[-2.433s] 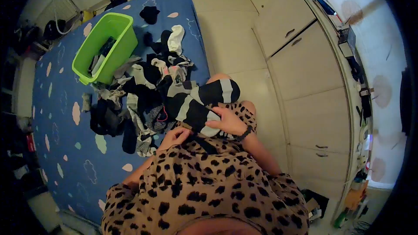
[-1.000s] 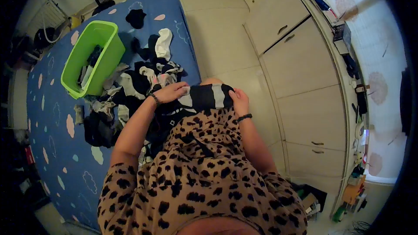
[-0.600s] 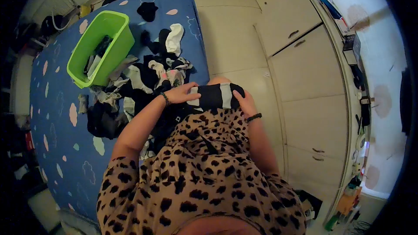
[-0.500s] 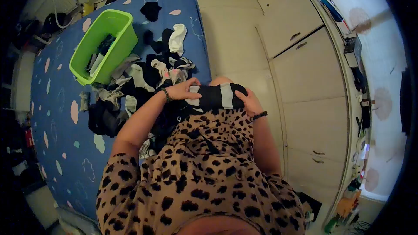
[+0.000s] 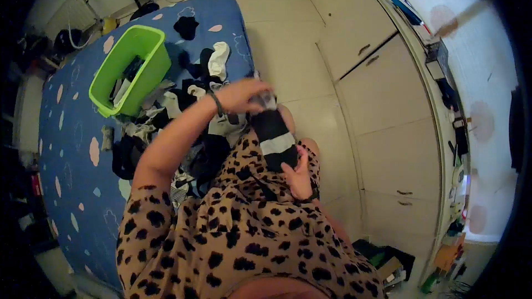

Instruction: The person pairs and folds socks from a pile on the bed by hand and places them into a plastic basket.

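A black sock (image 5: 272, 124) with light grey bands is stretched at a slant above my lap. My left hand (image 5: 244, 97) grips its upper end, fingers curled over it and slightly blurred. Lower down, my right hand (image 5: 299, 177) pinches the black end between thumb and fingers. Beside my left forearm lies a loose pile of socks (image 5: 172, 102) in black, grey and white. A white sock (image 5: 219, 60) rests near the bed's edge, and a dark balled sock (image 5: 186, 27) lies farther back.
A green plastic tub (image 5: 160, 63) with some dark and grey items inside stands on the bed (image 5: 83, 149), which has a blue patterned sheet. Pale cabinets (image 5: 388, 149) line the right side, across a strip of tiled floor (image 5: 282, 55). A cluttered ledge runs above them.
The sock has swung from level to slanted. My left hand moved up and slightly right with its upper end, while my right hand came down and left toward my lap.
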Available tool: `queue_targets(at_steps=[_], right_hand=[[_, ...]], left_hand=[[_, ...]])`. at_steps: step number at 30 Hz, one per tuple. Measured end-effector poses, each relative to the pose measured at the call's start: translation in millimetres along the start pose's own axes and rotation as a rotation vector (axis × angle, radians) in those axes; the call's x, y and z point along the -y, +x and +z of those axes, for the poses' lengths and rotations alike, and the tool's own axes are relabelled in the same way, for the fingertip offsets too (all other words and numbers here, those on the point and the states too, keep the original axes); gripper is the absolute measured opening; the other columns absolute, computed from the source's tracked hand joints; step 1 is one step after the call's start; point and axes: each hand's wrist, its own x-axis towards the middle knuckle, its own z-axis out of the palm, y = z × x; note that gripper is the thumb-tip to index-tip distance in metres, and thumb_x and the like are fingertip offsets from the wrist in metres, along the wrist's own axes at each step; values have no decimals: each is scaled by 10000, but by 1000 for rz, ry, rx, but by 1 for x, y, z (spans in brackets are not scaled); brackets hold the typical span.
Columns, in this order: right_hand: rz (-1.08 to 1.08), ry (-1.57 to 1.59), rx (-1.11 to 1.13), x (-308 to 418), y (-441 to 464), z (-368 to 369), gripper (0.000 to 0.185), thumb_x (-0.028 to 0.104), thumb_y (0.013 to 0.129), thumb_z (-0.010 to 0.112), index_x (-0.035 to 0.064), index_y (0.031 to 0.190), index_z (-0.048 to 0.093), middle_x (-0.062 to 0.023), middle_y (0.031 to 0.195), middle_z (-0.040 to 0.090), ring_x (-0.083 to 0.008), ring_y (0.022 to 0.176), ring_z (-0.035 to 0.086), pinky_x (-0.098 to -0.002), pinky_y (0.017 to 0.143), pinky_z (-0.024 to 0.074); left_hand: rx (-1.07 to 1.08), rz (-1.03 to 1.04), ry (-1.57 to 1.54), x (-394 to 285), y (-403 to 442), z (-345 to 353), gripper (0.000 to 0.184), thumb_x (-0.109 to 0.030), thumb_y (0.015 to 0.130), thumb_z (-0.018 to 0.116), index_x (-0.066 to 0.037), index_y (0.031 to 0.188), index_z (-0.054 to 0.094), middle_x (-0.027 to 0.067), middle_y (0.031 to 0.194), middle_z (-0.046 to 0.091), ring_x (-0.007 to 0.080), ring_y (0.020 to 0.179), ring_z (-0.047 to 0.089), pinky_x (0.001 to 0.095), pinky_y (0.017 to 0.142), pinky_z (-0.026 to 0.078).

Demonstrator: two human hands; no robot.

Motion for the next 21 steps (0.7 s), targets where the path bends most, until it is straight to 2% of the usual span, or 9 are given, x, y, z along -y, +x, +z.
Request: queue_targets(at_steps=[3, 5, 6, 8, 12, 13, 17, 20, 21], right_hand=[[9, 20, 111, 2, -3, -8, 645, 20, 861, 622, 45, 1393, 257, -103, 1330, 401, -171, 1137, 477, -297, 925, 437], [50, 33, 141, -3, -2, -12, 638, 41, 867, 630, 34, 1388, 262, -100, 1309, 426, -167, 1131, 481, -302, 936, 431], [86, 41, 174, -6, -3, -12, 633, 62, 873, 638, 23, 1383, 266, -98, 1289, 451, -164, 1125, 486, -307, 946, 424], [46, 48, 171, -4, -3, -9, 606, 94, 886, 640, 27, 1373, 286, -96, 1251, 486, -160, 1107, 493, -309, 963, 401], [154, 95, 185, -11, 8, -12, 466, 139, 903, 628, 4, 1292, 410, -81, 1250, 486, -149, 1074, 499, -289, 905, 419], [188, 32, 182, -15, 10, -13, 422, 163, 905, 631, -13, 1250, 463, -81, 1259, 480, -153, 1087, 490, -292, 904, 416], [-1, -373, 34, -5, 9, -15, 335, 169, 920, 607, -40, 1171, 533, -67, 1227, 509, -154, 1073, 500, -287, 902, 417], [-71, -450, -54, 16, 8, -13, 283, 151, 934, 579, -40, 1143, 556, -66, 1194, 542, -155, 1043, 526, -275, 892, 422], [-36, -263, -7, 12, 10, -14, 287, 145, 942, 559, -27, 1171, 543, -66, 1177, 561, -165, 1033, 543, -273, 895, 428]], left_hand=[[183, -189, -19, 28, -44, 68, 388, -161, 877, 602, -65, 1244, 519, 115, 1085, 590, 241, 985, 577, 341, 858, 474], [-151, -750, -388, 32, -61, 82, 270, -177, 927, 533, -41, 1159, 560, 90, 942, 635, 195, 851, 621, 307, 727, 505], [-148, -753, -388, 36, -68, 88, 270, -177, 927, 533, -41, 1159, 560, 90, 942, 635, 195, 851, 621, 307, 727, 505], [-382, -1030, -815, 46, -78, 98, 210, -183, 945, 509, -56, 1085, 599, 51, 794, 640, 130, 696, 611, 263, 574, 475], [-290, -1141, -1123, 40, -63, 98, 311, -351, 942, 529, -70, 1043, 616, 19, 721, 608, 96, 559, 510, 233, 493, 398], [-321, -1221, -1141, 30, -51, 94, 379, -455, 917, 545, -84, 963, 605, -30, 604, 498, 89, 459, 393, 241, 423, 315], [-171, -1374, -1113, 54, -28, 102, 378, -467, 871, 616, -127, 726, 537, -75, 506, 285, 80, 370, 227, 281, 357, 143], [-56, -1389, -1164, 89, -24, 107, 309, -370, 857, 646, -125, 694, 551, -57, 543, 414, 98, 419, 345, 270, 394, 256], [-56, -1388, -1168, 81, -19, 104, 309, -370, 857, 646, -125, 694, 551, -57, 543, 414, 98, 419, 345, 270, 394, 256]])
